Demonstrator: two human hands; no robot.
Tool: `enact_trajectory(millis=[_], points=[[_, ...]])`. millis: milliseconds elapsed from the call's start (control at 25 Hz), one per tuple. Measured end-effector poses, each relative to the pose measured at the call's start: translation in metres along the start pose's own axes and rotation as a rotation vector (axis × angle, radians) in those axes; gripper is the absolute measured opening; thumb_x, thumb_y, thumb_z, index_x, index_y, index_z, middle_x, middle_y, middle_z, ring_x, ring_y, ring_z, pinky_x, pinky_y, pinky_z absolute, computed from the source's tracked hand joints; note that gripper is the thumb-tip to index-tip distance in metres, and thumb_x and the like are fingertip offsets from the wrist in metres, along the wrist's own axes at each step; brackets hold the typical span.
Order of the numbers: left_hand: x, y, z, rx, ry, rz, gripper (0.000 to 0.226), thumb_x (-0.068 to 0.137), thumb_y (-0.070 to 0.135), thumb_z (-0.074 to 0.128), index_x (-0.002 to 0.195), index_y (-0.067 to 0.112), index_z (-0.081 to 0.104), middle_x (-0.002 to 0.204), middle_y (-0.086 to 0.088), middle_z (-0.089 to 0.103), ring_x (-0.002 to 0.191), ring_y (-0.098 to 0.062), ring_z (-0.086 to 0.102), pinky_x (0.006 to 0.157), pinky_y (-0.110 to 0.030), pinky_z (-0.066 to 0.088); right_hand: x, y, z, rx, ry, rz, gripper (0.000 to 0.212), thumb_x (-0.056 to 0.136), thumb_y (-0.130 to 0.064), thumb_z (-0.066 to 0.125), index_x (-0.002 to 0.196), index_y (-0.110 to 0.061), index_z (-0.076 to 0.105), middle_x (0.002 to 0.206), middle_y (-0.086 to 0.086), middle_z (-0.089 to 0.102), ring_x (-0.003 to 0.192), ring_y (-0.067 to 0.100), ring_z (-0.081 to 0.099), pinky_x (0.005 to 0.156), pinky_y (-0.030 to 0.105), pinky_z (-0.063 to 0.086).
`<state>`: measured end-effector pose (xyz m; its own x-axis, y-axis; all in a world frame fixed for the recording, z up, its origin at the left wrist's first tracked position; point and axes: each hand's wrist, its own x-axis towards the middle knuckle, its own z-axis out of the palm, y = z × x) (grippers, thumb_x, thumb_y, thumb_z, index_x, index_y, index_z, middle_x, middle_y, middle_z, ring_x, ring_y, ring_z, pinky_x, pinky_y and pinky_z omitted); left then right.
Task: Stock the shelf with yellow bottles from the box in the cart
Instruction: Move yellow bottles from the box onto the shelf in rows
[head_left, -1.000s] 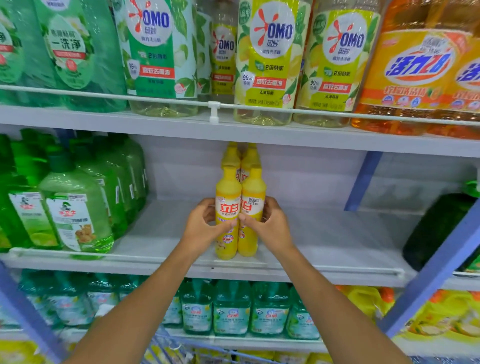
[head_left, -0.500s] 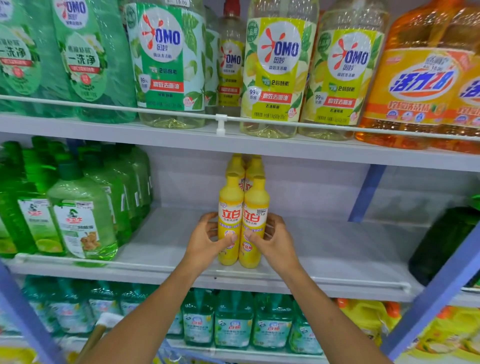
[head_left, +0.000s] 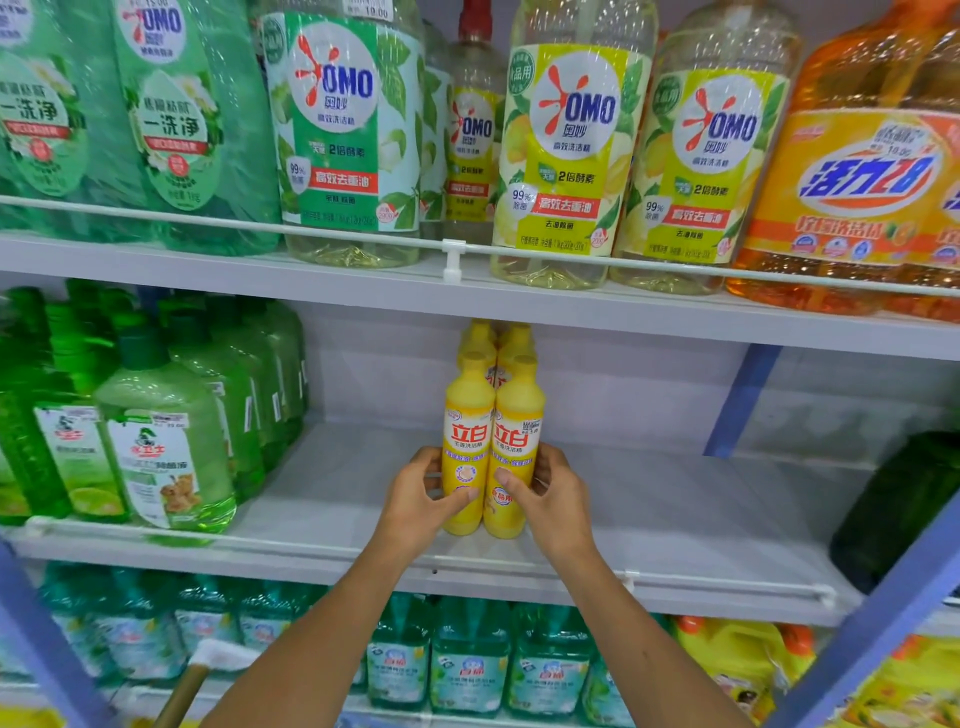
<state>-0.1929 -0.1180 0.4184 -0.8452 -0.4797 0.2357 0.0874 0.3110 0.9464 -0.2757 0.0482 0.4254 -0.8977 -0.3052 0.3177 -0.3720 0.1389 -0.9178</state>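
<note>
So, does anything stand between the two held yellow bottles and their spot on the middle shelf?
Nothing visible does. The left hand and right hand hold the front yellow bottles upright on the shelf, directly before the rear pair.

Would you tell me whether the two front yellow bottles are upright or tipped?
Upright: both front yellow bottles stand caps up on the middle shelf, with the left hand and right hand gripping their sides.

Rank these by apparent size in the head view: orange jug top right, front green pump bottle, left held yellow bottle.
1. orange jug, cropped by the frame yet plainly largest.
2. green pump bottle.
3. left yellow bottle, clearly slimmer and shorter.
</note>
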Motion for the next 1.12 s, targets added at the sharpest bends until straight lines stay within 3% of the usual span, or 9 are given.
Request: enact_trajectory(millis=[160,240,360,480,600,760,880,1120], points=[[0.005,0.000,0.006,0.011,0.070,-0.007,0.048,0.073,0.018,0.089,0.113,0.016,0.063,0.101,0.009,0.070,0.092,0.000,0.065,0.067,-0.006,0.051,0.001,0.004,0.005,-0.070,0.015,-0.006,0.056,0.077,-0.028,0.087,0.126,-0.017,0.063,0.113,-0.008,0.073,0.097,0.000,0.069,0.083,0.014,0.056],[0.008,-0.004,0.011,0.009,0.114,-0.011,0.050,0.071,0.021,0.091,0.114,0.015,0.065,0.102,0.006,0.072,0.093,-0.004,0.068,0.070,-0.009,0.054,0.004,0.006,0.009,-0.083,0.029,-0.008,0.057,0.077,-0.028,0.087,0.127,-0.016,0.062,0.114,-0.006,0.072,0.098,0.003,0.069,0.082,0.013,0.055],[0.016,-0.010,0.016,0.001,0.154,-0.024,0.056,0.070,0.026,0.091,0.118,0.015,0.065,0.106,0.004,0.073,0.096,-0.012,0.070,0.082,-0.026,0.059,0.015,0.012,0.014,-0.113,0.074,-0.029,0.054,0.076,-0.029,0.087,0.123,-0.016,0.064,0.113,-0.002,0.072,0.099,0.012,0.070,0.085,0.022,0.057],[0.026,-0.017,0.019,0.000,0.177,-0.025,0.054,0.070,0.025,0.092,0.115,0.015,0.064,0.105,0.002,0.073,0.096,-0.015,0.070,0.081,-0.027,0.059,0.024,0.017,0.018,-0.114,0.114,-0.037,0.050,0.076,-0.029,0.087,0.120,-0.015,0.066,0.110,-0.002,0.071,0.097,0.013,0.069,0.080,0.013,0.053],[0.034,-0.021,0.022,0.003,0.199,-0.021,0.050,0.069,0.025,0.092,0.110,0.015,0.064,0.103,0.001,0.072,0.095,-0.016,0.070,0.081,-0.029,0.058,0.031,0.020,0.021,-0.066,0.125,-0.021,0.046,0.077,-0.029,0.086,0.117,-0.016,0.068,0.107,-0.005,0.073,0.094,0.008,0.070,0.082,0.017,0.056],[0.042,-0.022,0.025,0.020,0.216,-0.004,0.050,0.069,0.028,0.092,0.109,0.015,0.065,0.099,0.006,0.071,0.089,-0.006,0.069,0.078,-0.022,0.056,0.040,0.019,0.021,-0.035,0.110,0.021,0.040,0.077,-0.028,0.087,0.111,-0.022,0.068,0.099,-0.011,0.072,0.085,-0.010,0.067,0.071,0.002,0.047],[0.050,-0.024,0.025,0.001,0.207,-0.016,0.048,0.069,0.025,0.092,0.109,0.015,0.066,0.097,0.008,0.072,0.088,0.003,0.067,0.075,-0.016,0.056,0.045,0.020,0.021,-0.036,0.098,0.024,0.036,0.077,-0.028,0.087,0.106,-0.029,0.066,0.094,-0.016,0.071,0.082,-0.016,0.065,0.069,0.001,0.046],[0.058,-0.029,0.027,-0.011,0.189,-0.033,0.050,0.070,0.027,0.092,0.112,0.018,0.066,0.102,0.005,0.073,0.092,-0.008,0.070,0.082,-0.027,0.058,0.051,0.022,0.021,-0.070,0.092,0.031,0.034,0.077,-0.031,0.086,0.105,-0.031,0.066,0.093,-0.017,0.071,0.081,-0.017,0.064,0.069,0.002,0.047]])
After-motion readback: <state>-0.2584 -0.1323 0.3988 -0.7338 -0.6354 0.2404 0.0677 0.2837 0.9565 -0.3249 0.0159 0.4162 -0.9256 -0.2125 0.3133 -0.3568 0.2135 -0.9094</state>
